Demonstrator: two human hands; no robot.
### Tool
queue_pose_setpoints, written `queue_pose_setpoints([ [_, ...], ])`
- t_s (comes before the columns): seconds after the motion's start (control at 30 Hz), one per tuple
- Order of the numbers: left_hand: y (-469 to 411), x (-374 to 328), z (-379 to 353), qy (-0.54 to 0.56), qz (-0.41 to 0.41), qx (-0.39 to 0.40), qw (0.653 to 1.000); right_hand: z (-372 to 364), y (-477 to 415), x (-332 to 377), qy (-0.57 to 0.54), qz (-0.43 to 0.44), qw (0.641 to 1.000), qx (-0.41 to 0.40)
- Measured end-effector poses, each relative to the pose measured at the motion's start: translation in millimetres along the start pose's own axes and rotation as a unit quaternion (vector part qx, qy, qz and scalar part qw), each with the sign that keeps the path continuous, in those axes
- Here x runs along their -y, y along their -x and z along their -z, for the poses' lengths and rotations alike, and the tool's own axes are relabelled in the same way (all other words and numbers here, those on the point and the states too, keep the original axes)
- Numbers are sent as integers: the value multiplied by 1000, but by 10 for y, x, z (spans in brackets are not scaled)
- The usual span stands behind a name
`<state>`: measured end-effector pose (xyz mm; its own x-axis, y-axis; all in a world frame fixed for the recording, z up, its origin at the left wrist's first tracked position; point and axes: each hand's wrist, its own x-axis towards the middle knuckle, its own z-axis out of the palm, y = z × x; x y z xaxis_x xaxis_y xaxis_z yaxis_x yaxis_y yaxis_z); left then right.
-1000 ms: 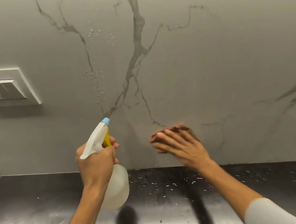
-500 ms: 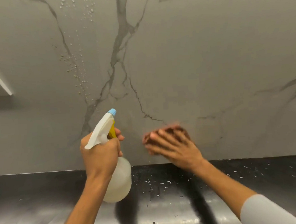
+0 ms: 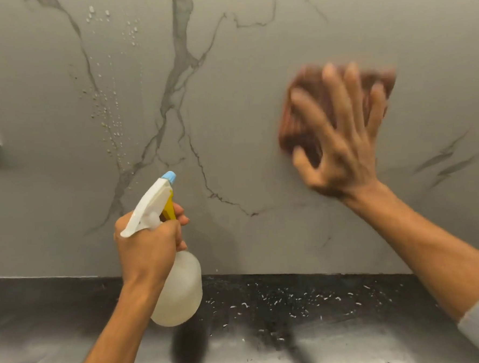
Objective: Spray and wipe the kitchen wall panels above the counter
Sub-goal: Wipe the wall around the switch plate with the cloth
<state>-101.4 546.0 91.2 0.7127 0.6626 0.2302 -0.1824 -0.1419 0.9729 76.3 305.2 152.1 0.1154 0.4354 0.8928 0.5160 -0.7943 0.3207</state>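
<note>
Spray bottle [image 3: 175, 292] left of cloth [image 3: 301, 115] on wall panel [image 3: 244, 141].

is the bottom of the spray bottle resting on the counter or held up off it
Apart. The head view shows the left hand holding the spray bottle in the air, its shadow lying separately on the counter below.

A: Our one head cam looks fwd and slightly down, close on the wall panel [image 3: 257, 124].
B: Yep, counter [image 3: 325, 316] along our btm edge; no 2nd view to overlap.
</note>
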Motion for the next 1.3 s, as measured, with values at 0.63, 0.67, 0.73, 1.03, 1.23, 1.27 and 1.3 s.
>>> queue_pose_setpoints([
  [0.63,-32,-535,-200,2,-29,7,1000,160,47,377,35,147,988,42],
  [0.67,-28,-528,-152,5,-27,9,1000,168,-47,298,41,184,981,41],
  [0.73,-14,-509,-61,7,-17,11,1000,115,-568,172,29,154,988,-4],
  [1.03,-6,-487,234,8,4,-3,1000,-22,-680,983,39,171,985,-2],
  [1.23,-212,-543,353,21,-14,-12,1000,-150,-1777,1026,14,7,993,-113],
  [1.27,-243,-550,354,24,-18,-10,1000,-174,-1752,1101,4,-4,993,-122],
  [1.3,-267,-560,356,26,-20,-10,999,-204,-1604,1188,-2,11,994,-109],
])
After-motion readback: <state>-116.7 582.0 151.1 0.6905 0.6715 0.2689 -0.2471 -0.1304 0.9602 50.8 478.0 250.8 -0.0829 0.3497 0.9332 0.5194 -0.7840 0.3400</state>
